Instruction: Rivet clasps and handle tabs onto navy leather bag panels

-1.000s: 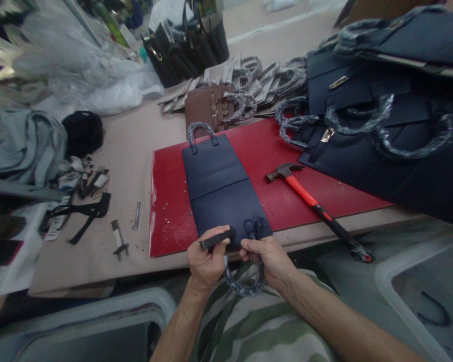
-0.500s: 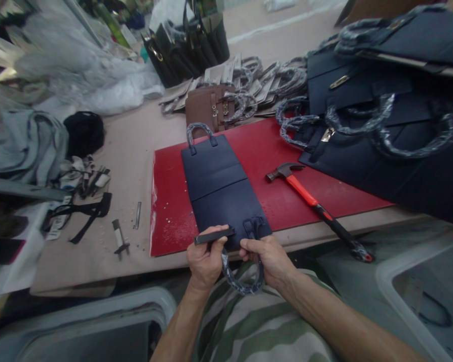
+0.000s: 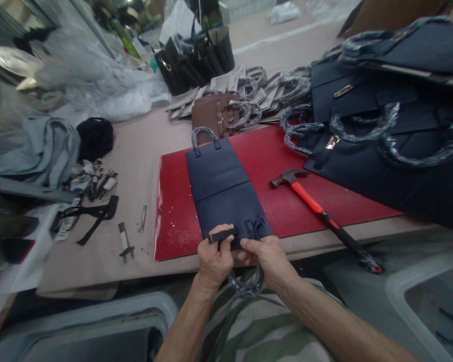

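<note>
A dark navy bag panel [image 3: 226,186] lies flat, one plastic-wrapped handle [image 3: 204,131] at its far end. My left hand [image 3: 214,260] is closed round a short, dark bar-shaped piece [image 3: 221,235] at the panel's near edge; its exact kind cannot be made out. Beside it my right hand [image 3: 271,257] pinches the near edge of the panel by the base of the second wrapped handle [image 3: 246,289], which hangs toward my lap. Small navy strap loops [image 3: 253,227] sit just above my right fingers.
Under the panel is a red board [image 3: 177,201]. To the right lies a claw hammer [image 3: 313,201], its grip past the table edge. Navy bag pieces [image 3: 366,125] are heaped right, brown bags [image 3: 211,113] behind. A punch-like tool [image 3: 125,241] and metal rod [image 3: 143,218] lie left.
The whole view has shifted slightly, so the table appears lower and further right. My left hand has moved closer to my right, tilting the dark bar a little. The right hand keeps its pinch.
</note>
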Demonstrator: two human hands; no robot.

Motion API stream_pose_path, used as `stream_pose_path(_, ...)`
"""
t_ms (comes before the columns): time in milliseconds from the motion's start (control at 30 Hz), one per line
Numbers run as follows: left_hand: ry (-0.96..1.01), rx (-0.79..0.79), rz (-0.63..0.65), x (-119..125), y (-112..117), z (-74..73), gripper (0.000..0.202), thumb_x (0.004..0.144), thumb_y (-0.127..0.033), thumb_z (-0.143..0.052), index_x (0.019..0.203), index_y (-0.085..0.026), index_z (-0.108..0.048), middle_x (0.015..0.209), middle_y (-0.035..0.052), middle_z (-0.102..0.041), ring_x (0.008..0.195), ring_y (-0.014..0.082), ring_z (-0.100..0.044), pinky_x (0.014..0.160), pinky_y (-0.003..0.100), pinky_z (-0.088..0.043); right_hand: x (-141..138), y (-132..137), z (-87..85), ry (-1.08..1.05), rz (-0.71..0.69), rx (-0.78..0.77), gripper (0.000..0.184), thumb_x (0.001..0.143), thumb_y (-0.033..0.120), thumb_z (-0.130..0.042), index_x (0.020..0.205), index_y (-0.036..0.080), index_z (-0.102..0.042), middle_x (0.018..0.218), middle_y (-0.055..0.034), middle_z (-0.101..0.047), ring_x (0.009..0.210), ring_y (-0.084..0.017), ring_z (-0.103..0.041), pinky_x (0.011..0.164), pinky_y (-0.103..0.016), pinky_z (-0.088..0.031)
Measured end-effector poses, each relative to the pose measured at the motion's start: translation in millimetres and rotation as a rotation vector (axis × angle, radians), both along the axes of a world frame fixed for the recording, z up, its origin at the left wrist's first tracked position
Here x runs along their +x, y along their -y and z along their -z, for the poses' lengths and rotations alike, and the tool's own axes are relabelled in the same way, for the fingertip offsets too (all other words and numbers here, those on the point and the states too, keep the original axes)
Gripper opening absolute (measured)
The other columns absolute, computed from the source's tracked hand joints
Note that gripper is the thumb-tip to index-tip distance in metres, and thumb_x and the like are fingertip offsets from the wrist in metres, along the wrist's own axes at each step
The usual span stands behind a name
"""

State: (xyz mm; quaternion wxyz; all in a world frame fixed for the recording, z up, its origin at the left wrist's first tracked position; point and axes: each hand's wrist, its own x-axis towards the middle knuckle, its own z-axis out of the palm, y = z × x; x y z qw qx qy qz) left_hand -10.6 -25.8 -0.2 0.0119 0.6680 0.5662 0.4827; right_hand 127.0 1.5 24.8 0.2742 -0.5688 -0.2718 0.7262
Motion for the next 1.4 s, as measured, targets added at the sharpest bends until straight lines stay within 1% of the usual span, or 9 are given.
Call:
stream_pose_path(167, -0.015, -0.032, 0.029, -0.6, -7.2, 3.7, 0.016, 0.092, -0.010, -0.052, 0.101, -0.016, -0.064, 0.093, 0.0068, -0.074, 0.089, 0.0169, -0.073, 0.083, 0.027, -0.061, 23.5, -10.1, 3.0, 0.118, -0.329, 0.087, 0.031, 0.076, 0.042, -0.062, 0.070, 0.013, -0.070, 0.061, -0.0081, -0.069, 0.055, -0.016, -0.062, 0.052, -0.024, -0.045)
stream_pose_path(333, -0.019, -0.064, 0.045, 1.4, -6.9, 5.2, 0.017, 0.091, -0.009, -0.054, 0.104, -0.016, -0.063, 0.095, 0.0074, -0.074, 0.090, 0.0169, -0.073, 0.084, 0.026, -0.059, 61.9, -20.2, -1.9, 0.464, -0.641, 0.493, 0.038, 0.087, 0.047, -0.051, 0.066, 0.018, -0.064, 0.058, -0.0024, -0.063, 0.056, -0.016, -0.057, 0.053, -0.027, -0.037)
stream_pose_path(600, -0.052, -0.145, 0.032, 5.1, -7.0, 3.1, 0.014, 0.093, -0.013, -0.052, 0.102, -0.018, -0.061, 0.092, 0.0059, -0.072, 0.083, 0.0171, -0.071, 0.077, 0.025, -0.056, 126.0, -62.7, -5.5, 1.387, -0.398, 1.095, 0.038, 0.091, 0.037, -0.052, 0.115, 0.010, -0.062, 0.113, -0.0229, -0.063, 0.099, -0.034, -0.059, 0.081, -0.042, -0.046)
stream_pose_path(767, -0.075, -0.169, 0.021, 6.1, -8.9, 5.6, 0.013, 0.093, -0.015, -0.051, 0.102, -0.019, -0.060, 0.087, 0.0049, -0.070, 0.076, 0.0175, -0.070, 0.070, 0.026, -0.054, 148.1, -93.6, -0.8, 1.366, -0.573, 0.896, 0.017, 0.089, 0.028, -0.051, 0.093, 0.014, -0.059, 0.090, -0.0166, -0.063, 0.082, -0.029, -0.060, 0.070, -0.038, -0.045)
stream_pose_path(967, -0.047, -0.165, 0.053, 5.5, -10.4, 7.1, 0.014, 0.092, -0.015, -0.051, 0.102, -0.019, -0.060, 0.087, 0.0053, -0.071, 0.076, 0.0180, -0.070, 0.070, 0.027, -0.054, 130.2, -90.3, -28.5, 0.316, -0.318, 0.164, 0.013, 0.078, 0.027, -0.059, 0.077, 0.021, -0.046, 0.065, 0.0011, -0.053, 0.045, -0.010, -0.043, 0.045, -0.024, -0.037)
stream_pose_path(1033, -0.037, -0.168, 0.053, 5.6, -10.8, 7.6, 0.014, 0.092, -0.015, -0.051, 0.102, -0.019, -0.060, 0.087, 0.0054, -0.071, 0.077, 0.0182, -0.070, 0.070, 0.027, -0.054, 119.1, -79.4, -42.2, 0.150, -0.237, 0.076, 0.015, 0.081, 0.030, -0.057, 0.078, 0.022, -0.045, 0.060, 0.0060, -0.045, 0.040, -0.007, -0.032, 0.039, -0.020, -0.029)
stream_pose_path(1200, -0.004, -0.189, 0.049, 5.8, -10.9, 9.1, 0.013, 0.092, -0.016, -0.052, 0.101, -0.020, -0.060, 0.088, 0.0056, -0.071, 0.081, 0.0190, -0.071, 0.073, 0.027, -0.055, 98.9, -47.4, -86.4, 0.423, -0.291, 0.720, 0.035, 0.094, 0.054, -0.041, 0.077, 0.023, -0.046, 0.058, 0.0045, -0.045, 0.040, -0.010, -0.038, 0.040, -0.024, -0.029)
stream_pose_path(1300, -0.008, -0.192, 0.038, 6.5, -11.4, 9.1, 0.013, 0.091, -0.016, -0.053, 0.100, -0.020, -0.061, 0.087, 0.0055, -0.072, 0.080, 0.0194, -0.071, 0.072, 0.027, -0.055, 94.1, -35.3, -103.2, 0.696, -0.375, 1.191, 0.032, 0.098, 0.047, -0.036, 0.076, 0.025, -0.043, 0.057, 0.0015, -0.049, 0.046, -0.013, -0.044, 0.048, -0.028, -0.030)
stream_pose_path(1400, -0.038, -0.153, 0.027, 7.7, -12.4, 8.3, 0.015, 0.090, -0.013, -0.052, 0.099, -0.020, -0.062, 0.084, 0.0054, -0.072, 0.077, 0.0192, -0.071, 0.069, 0.027, -0.055, 92.7, -31.4, -110.1, 0.870, -0.662, 1.437, 0.026, 0.098, 0.036, -0.036, 0.075, 0.025, -0.044, 0.057, -0.0008, -0.053, 0.044, -0.014, -0.041, 0.049, -0.032, -0.020)
